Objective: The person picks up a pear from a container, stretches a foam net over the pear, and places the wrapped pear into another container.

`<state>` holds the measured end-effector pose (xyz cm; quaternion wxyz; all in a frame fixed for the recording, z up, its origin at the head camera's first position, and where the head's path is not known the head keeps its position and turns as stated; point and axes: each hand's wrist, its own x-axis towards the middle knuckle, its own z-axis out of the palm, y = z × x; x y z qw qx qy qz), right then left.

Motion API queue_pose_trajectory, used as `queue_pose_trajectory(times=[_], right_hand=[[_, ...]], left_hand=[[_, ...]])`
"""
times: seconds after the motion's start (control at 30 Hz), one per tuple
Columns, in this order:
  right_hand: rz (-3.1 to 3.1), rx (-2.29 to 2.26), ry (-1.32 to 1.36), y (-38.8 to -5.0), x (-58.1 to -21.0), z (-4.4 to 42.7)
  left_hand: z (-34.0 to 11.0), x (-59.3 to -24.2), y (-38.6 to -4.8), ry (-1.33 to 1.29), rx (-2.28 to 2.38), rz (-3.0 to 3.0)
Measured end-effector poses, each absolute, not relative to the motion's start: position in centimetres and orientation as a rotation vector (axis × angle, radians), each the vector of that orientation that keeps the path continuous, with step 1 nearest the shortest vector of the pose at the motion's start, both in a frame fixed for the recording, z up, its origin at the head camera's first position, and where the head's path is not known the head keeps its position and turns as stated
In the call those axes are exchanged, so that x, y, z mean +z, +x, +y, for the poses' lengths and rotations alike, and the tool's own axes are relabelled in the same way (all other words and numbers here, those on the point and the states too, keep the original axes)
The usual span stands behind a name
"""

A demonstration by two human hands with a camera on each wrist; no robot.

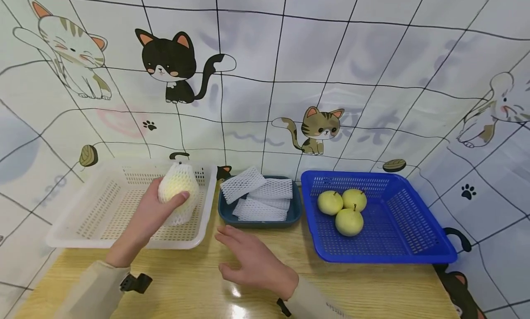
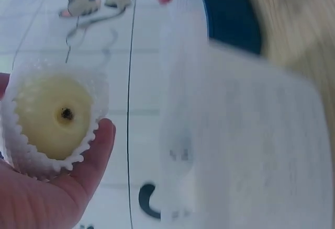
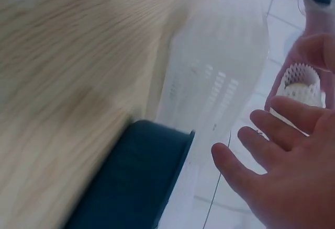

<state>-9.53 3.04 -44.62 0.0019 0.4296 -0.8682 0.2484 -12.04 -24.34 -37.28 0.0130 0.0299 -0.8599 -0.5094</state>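
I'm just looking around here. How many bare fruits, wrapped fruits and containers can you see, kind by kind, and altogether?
Bare fruits: 3
Wrapped fruit, in the left hand: 1
Containers (white basket, dark teal tray, blue basket): 3
Total: 7

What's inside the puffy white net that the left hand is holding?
A pale yellow fruit. One end, with a dark spot, shows through the net's opening. The net and the left hand cover much of the rest, so that can't be seen clearly.
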Motion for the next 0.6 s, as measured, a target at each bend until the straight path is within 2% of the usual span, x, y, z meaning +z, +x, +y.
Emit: queue_pose_trajectory(times=[0.2,0.6], right_hand=[[-2.605,0.611,1.493,-9.9,-44.2,0.8],[-2.617,0.277,1.504,-10.1,-43.8,-1.5]], left_hand=[[-27.5,-36.6,-13.4,0.063,-1.481,-2.785],[-33.2,-36.5,-17.5,0.148,-0.991,-3.148]])
